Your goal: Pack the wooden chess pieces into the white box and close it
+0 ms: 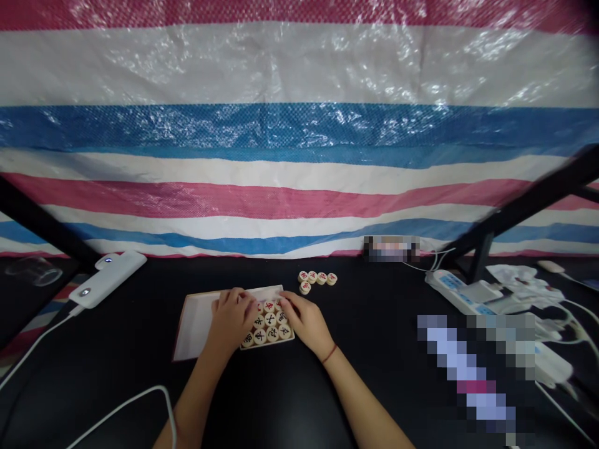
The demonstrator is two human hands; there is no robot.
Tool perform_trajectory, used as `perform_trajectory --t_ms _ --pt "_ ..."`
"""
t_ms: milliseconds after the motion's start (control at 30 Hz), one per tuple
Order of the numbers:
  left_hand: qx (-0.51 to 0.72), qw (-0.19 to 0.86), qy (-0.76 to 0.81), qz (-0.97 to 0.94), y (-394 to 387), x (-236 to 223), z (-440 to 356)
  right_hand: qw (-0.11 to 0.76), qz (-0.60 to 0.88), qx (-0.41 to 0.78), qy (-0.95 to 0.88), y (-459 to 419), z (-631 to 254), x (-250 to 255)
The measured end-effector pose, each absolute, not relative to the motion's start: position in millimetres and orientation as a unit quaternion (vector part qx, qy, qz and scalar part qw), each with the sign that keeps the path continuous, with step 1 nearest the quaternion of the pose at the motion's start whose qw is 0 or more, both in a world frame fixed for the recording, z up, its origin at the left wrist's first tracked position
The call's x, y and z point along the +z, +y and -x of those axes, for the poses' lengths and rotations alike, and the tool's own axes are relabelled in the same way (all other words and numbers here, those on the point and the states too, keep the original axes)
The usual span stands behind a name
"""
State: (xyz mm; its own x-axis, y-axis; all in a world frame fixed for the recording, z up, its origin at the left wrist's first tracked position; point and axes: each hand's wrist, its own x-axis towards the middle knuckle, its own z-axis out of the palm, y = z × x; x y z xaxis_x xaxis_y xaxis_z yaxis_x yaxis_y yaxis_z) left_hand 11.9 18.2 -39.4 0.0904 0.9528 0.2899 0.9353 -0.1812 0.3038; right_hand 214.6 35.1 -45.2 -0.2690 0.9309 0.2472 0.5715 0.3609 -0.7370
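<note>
A shallow white box [267, 345] lies on the black table, holding rows of round Chinese chess pieces [270, 320] with red or black characters. My left hand [235, 315] reaches over the box's left part, its fingers bent together above the pieces. What these fingers hold, if anything, is hidden. At the right side of the box, my right hand [306, 321] grips the edge, thumb by the upper right pieces. The opened lid flap [189, 324] extends left of the box. Several loose red-marked pieces [322, 278] lie beyond the box, just right of it.
A white power bank [110, 279] with a cable lies at the back left. On the right are a power strip [452, 287], plugs and tangled white cables [528, 290]. A striped plastic sheet [281, 199] hangs behind the table. A white cable [161, 390] loops near my left forearm.
</note>
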Motion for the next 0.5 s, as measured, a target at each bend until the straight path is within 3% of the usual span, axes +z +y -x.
perform_trajectory --t_ms 500 --pt "0.21 0.095 0.64 -0.733 12 -34 -25 0.309 0.52 0.232 -0.761 33 -211 -48"
